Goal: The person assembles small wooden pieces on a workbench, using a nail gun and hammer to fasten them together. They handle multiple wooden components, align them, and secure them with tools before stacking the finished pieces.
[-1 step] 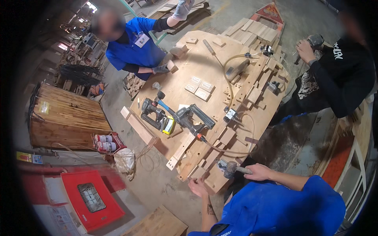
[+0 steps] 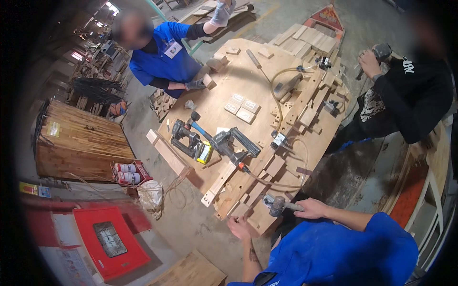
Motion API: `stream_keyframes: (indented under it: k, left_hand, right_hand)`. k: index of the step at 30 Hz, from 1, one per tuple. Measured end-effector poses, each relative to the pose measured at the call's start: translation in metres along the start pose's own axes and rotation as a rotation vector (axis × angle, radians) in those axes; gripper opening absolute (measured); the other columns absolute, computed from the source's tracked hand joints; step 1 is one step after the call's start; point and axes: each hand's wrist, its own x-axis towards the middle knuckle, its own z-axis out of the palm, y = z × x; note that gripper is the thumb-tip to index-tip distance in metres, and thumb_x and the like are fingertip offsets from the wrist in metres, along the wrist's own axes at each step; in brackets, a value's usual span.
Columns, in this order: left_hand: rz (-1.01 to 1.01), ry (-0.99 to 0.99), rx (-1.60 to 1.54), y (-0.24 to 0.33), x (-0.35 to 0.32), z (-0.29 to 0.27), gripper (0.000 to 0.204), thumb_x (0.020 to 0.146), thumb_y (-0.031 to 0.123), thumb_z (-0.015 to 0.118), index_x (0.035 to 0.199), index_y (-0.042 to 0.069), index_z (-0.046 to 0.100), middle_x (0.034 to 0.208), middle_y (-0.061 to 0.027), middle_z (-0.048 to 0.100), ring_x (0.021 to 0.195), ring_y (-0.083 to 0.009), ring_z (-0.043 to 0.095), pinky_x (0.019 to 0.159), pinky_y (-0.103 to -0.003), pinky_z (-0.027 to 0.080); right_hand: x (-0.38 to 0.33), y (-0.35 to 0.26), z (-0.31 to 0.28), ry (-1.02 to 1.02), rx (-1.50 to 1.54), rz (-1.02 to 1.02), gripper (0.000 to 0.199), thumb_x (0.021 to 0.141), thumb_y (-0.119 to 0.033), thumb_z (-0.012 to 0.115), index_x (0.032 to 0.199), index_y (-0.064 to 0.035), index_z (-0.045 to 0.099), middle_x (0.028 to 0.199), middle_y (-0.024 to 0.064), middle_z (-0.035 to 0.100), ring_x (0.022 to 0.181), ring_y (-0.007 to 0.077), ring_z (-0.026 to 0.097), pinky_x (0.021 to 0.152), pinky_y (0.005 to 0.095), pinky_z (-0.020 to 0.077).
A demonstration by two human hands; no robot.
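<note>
Near the front corner of the wooden worktable (image 2: 200, 107), my left hand (image 2: 239, 228) has its fingers closed at the end of a small wooden block (image 2: 240, 209) in the jig. My right hand (image 2: 311, 209) grips the handle of a mallet (image 2: 277, 206). Its dark head is beside a metal toggle clamp (image 2: 268, 199) at the jig's near end. A long wooden jig (image 2: 286, 125) runs along the table's right side, with several blocks and clamps on it. Two nail guns, one black (image 2: 187, 135) and one with a blue part (image 2: 229, 145), lie left of the jig.
Across the table a co-worker in blue (image 2: 167, 57) holds a wood block, with one gloved hand raised. Another person in black (image 2: 405, 95) stands at right holding a dark tool. Air hoses (image 2: 273, 86) cross the table. Small labelled blocks (image 2: 245, 115) lie mid-table; stacked boards (image 2: 310, 40) stand behind.
My right hand and the mallet have shifted very slightly left. My left hand stays at the block, and the tools on the table have not moved.
</note>
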Motion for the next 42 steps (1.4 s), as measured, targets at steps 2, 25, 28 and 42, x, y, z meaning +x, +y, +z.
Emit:
stream_keyframes:
  k: [2, 25, 28, 42]
  left_hand:
    - [0.113, -0.171, 0.119, -0.004, 0.015, -0.011, 0.034, 0.081, 0.030, 0.080, 0.096, 0.003, 0.065, 0.098, -0.0160, 0.066, 0.091, -0.0351, 0.065, 0.082, -0.045, 0.052]
    - [0.456, -0.139, 0.314, 0.055, 0.285, 0.066, 0.043, 0.094, 0.020, 0.064, 0.136, 0.017, 0.058, 0.137, -0.0135, 0.057, 0.122, -0.0365, 0.058, 0.099, -0.047, 0.051]
    - [0.551, -0.211, 0.321, 0.055, 0.300, 0.089, 0.043, 0.094, 0.019, 0.063, 0.137, 0.020, 0.058, 0.136, -0.0108, 0.058, 0.122, -0.0351, 0.058, 0.101, -0.046, 0.050]
    - [0.125, 0.070, -0.959, -0.003, 0.146, 0.000, 0.021, 0.104, 0.023, 0.058, 0.092, 0.006, 0.059, 0.078, -0.0061, 0.058, 0.074, -0.0210, 0.057, 0.069, -0.040, 0.049]
  right_hand:
    - [0.009, -0.008, -0.007, -0.037, -0.001, -0.010, 0.045, 0.092, -0.044, 0.061, 0.118, -0.0070, 0.065, 0.096, 0.0232, 0.072, 0.090, 0.0444, 0.069, 0.083, 0.0513, 0.0546]
    - [-0.066, 0.065, 0.009, 0.340, 0.236, 0.362, 0.029, 0.087, -0.025, 0.071, 0.104, -0.0012, 0.069, 0.085, 0.0157, 0.072, 0.081, 0.0258, 0.070, 0.076, 0.0373, 0.0531]
    - [-0.065, 0.066, 0.012, 0.287, 0.116, 0.384, 0.033, 0.087, -0.026, 0.072, 0.107, 0.0001, 0.068, 0.088, 0.0184, 0.073, 0.083, 0.0271, 0.072, 0.077, 0.0382, 0.0534]
    - [-0.021, 0.025, 0.006, -0.040, -0.024, 0.371, 0.031, 0.087, -0.024, 0.074, 0.109, -0.0029, 0.068, 0.082, 0.0161, 0.071, 0.068, 0.0256, 0.069, 0.067, 0.0354, 0.0531]
